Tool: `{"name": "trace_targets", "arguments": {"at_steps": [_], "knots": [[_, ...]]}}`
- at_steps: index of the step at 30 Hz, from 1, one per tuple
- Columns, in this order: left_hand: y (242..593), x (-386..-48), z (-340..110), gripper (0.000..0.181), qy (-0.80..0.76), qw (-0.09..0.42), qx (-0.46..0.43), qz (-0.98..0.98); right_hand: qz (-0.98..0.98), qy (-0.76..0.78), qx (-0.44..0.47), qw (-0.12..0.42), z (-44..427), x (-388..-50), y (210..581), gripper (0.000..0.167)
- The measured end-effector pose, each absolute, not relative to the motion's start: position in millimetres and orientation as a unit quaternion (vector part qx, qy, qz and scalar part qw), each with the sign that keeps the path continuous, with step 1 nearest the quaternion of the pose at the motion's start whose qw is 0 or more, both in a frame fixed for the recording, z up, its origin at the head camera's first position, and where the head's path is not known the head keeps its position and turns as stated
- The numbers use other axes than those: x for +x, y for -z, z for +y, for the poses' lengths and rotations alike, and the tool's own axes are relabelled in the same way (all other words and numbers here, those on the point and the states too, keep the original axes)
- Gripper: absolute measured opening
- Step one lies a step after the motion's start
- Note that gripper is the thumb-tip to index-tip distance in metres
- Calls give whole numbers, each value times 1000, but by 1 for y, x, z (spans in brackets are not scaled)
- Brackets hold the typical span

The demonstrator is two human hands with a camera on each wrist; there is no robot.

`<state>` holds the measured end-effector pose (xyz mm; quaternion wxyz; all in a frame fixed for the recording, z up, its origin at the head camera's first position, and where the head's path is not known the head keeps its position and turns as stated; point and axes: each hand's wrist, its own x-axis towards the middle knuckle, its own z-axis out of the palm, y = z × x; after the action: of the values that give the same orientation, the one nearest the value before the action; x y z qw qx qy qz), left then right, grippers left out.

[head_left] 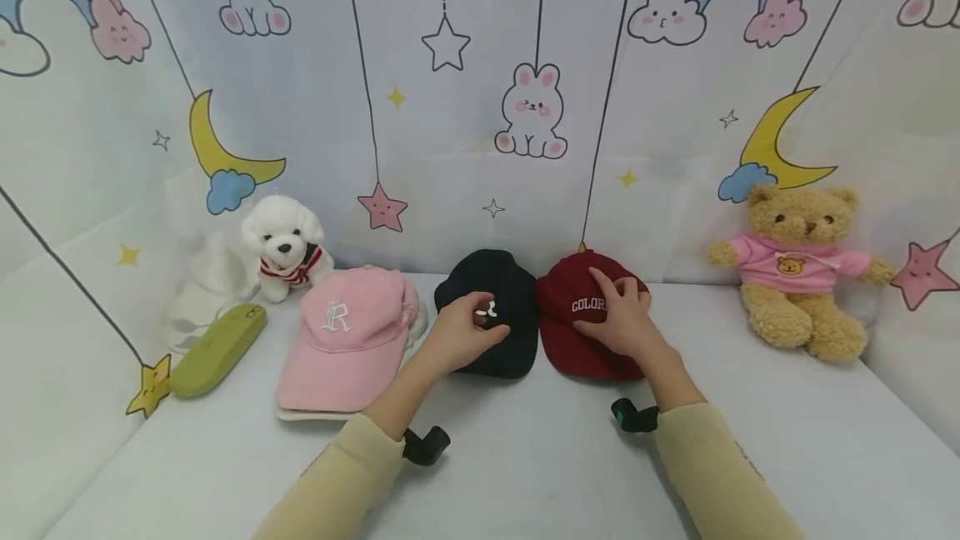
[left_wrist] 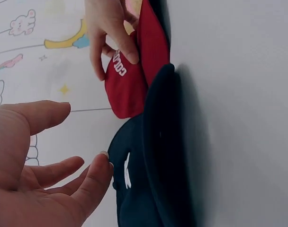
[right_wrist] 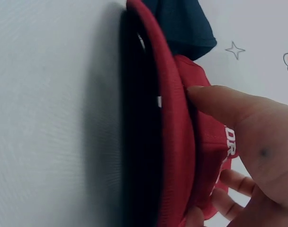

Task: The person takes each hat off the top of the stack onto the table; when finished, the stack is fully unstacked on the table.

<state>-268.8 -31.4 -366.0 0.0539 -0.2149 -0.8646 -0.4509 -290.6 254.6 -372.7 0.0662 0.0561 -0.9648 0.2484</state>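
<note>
A dark navy cap [head_left: 517,340] with a small white mark stands against the back wall. My left hand [head_left: 461,336] is in front of its crown, thumb and fingers spread apart and holding nothing. In the left wrist view, a gap shows between the thumb and the navy cap [left_wrist: 134,156]; the fingertips are close to its crown. Beside it sits a red cap [head_left: 562,344] with white lettering, its edge against the navy one. My right hand [head_left: 630,319] rests over the red cap, fingers spread. The right wrist view shows the thumb at the crown, just behind the brim.
A pink cap [head_left: 352,357] lies over a white one at left. Behind are a white toy dog [head_left: 283,232] and an olive-green elongated object [head_left: 217,350]. A teddy bear [head_left: 804,273] in a pink top sits at right. Dark wrist cameras stick out below both hands.
</note>
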Motion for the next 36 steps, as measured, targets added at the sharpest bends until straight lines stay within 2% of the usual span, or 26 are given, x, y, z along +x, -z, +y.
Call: {"name": "trace_targets", "arguments": {"at_steps": [11, 17, 22, 26, 36], "knots": [[354, -253, -64, 55, 477, 70, -205, -852, -963, -246, 70, 82, 254, -300, 378, 89], [356, -245, -83, 55, 497, 90, -200, -840, -963, -242, 74, 95, 254, -297, 368, 87], [359, -239, -100, 56, 512, 86, -172, -837, -962, -237, 81, 111, 248, -292, 357, 84], [357, -234, -113, 59, 521, 83, -167, -833, -957, -245, 97, 119, 236, -290, 351, 82], [366, -216, -165, 60, 491, 130, -156, -847, -939, -266, 161, 144, 182, -294, 349, 79]]}}
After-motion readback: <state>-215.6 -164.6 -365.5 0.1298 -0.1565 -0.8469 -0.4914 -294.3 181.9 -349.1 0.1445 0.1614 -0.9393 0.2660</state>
